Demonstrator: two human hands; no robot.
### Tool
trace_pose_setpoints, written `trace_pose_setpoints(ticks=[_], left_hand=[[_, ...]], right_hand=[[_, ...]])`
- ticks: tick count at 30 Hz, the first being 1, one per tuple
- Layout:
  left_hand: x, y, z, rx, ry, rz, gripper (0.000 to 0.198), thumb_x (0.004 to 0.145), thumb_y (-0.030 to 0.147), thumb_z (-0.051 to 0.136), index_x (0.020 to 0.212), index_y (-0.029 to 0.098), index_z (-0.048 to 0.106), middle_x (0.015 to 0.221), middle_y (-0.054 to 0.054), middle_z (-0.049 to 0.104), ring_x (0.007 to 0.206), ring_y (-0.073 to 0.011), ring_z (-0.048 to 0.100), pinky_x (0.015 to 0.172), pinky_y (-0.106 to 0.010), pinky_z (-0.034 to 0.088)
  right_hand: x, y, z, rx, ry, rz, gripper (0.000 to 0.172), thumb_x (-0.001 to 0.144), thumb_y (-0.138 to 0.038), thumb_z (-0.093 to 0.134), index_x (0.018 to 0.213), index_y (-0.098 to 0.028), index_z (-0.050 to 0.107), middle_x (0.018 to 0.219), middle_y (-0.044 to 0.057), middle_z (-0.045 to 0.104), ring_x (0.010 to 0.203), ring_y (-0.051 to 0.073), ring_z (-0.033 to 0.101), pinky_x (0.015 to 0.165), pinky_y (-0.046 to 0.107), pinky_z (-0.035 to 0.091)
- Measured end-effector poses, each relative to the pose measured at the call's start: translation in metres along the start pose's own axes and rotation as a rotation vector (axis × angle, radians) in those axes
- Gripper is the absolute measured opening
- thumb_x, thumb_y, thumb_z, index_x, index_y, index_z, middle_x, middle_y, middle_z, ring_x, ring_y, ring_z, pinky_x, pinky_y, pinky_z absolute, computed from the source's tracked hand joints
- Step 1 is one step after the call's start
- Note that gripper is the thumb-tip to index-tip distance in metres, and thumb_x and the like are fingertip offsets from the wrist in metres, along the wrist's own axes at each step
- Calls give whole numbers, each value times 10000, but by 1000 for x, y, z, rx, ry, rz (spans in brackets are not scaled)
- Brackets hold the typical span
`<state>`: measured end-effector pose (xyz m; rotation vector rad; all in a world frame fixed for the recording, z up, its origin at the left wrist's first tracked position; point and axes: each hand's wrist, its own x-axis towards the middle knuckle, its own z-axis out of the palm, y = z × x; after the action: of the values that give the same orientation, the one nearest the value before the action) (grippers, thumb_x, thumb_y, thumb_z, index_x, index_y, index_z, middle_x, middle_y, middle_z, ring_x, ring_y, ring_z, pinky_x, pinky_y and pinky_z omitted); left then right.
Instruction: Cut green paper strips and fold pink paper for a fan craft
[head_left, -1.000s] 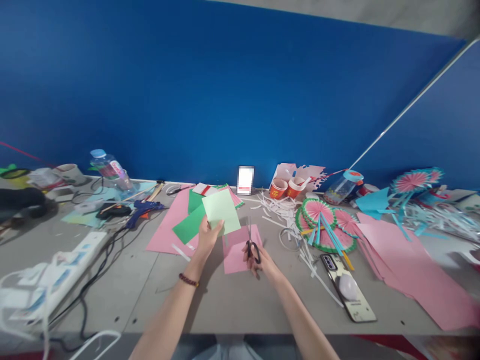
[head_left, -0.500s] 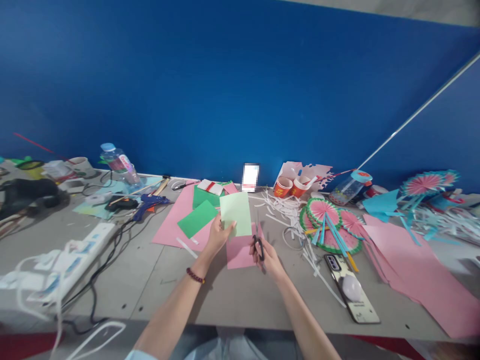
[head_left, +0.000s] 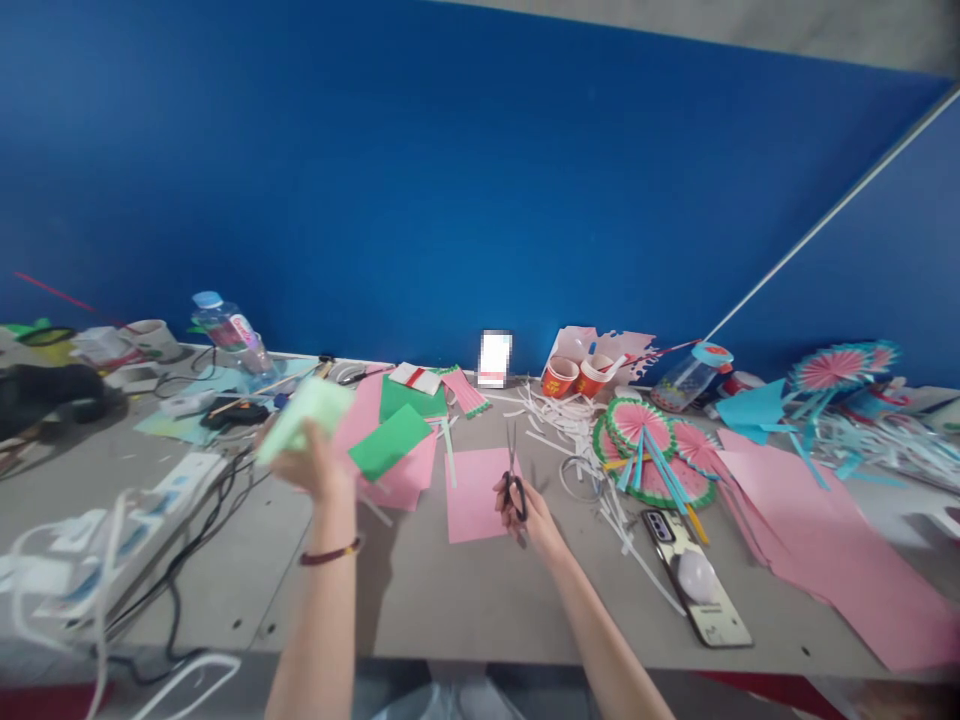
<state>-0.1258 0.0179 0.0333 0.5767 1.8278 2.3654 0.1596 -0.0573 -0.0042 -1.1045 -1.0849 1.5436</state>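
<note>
A sheet of pale green paper (head_left: 309,412) is gripped in my left hand (head_left: 313,462), raised over the left part of the table and blurred by motion. My right hand (head_left: 525,508) is closed round the handles of a pair of scissors (head_left: 511,470), whose blades point away from me. Beneath the scissors' left side lies a pink paper rectangle (head_left: 477,515). Between my hands, farther back, a darker green paper piece (head_left: 391,443) rests on a larger pink sheet (head_left: 409,488). A thin pale green strip (head_left: 448,450) lies just right of it.
White paper strips (head_left: 561,412) are heaped near red paper cups (head_left: 559,377). Watermelon-coloured paper fans (head_left: 641,430) and a phone (head_left: 697,580) lie to the right, beside pink sheets (head_left: 832,530). At the left are a power strip (head_left: 180,490), cables and a bottle (head_left: 234,330).
My left hand has swung left with the pale green sheet, away from the scissors. A thin pale green strip now shows on the table. My right hand stays nearly in place.
</note>
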Motion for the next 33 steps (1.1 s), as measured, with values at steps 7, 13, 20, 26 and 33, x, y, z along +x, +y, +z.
trace_pose_setpoints(ticks=[7,13,20,26,33], left_hand=[[-27,-9,8,94,-301,12,477,699,224,659,1145,144,510,1156,-123,588,1128,-257,539,1017,-378,386],[-129,8,11,-36,-1249,65,300,735,250,655,1034,242,670,1036,-87,665,1034,-260,593,953,-355,424],[-119,-11,16,-68,-1141,-334,360,655,349,726,950,149,676,899,-83,692,812,-214,635,730,-313,498],[-110,-18,19,-149,-970,-455,379,666,413,735,901,123,669,900,-91,703,766,-192,631,699,-297,483],[-111,-9,18,-221,-899,-416,356,675,401,737,913,157,636,907,-66,698,775,-175,634,693,-278,483]], right_hand=[[0,5,2,38,-9,-17,491,725,-638,614,856,-165,587,641,-10,535,438,60,424,345,167,255],[7,1,-13,263,320,2,536,654,-694,632,825,-189,576,647,-1,554,452,78,455,377,188,317],[10,-6,-19,325,265,85,489,712,-705,540,786,-221,548,597,-18,550,450,97,471,427,214,380],[10,7,-6,227,143,108,543,649,-695,635,799,-177,574,610,-6,571,430,77,475,366,181,330],[4,13,1,19,-54,92,539,722,-682,576,845,-156,572,626,-18,545,419,66,476,311,161,322]])
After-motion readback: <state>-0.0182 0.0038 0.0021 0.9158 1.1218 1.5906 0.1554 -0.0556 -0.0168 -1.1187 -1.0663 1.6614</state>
